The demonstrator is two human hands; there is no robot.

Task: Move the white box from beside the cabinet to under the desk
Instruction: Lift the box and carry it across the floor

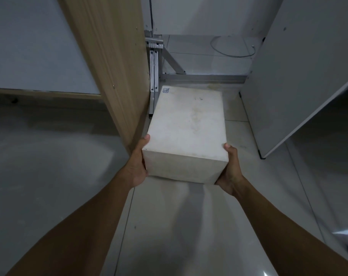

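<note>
The white box [187,128] is a plain rectangular carton with a small blue mark at its far left corner. It sits in the gap between a wooden cabinet side [109,66] on the left and a white panel [288,76] on the right. My left hand [138,166] grips its near left edge, thumb on top. My right hand [229,170] grips its near right corner, thumb on top. Whether the box rests on the tiled floor or is lifted off it, I cannot tell.
A grey metal frame [199,77] with an upright bracket [154,76] stands just behind the box. A loop of thin cable [232,46] lies on the floor further back. Glossy floor tiles [179,226] stretch toward me.
</note>
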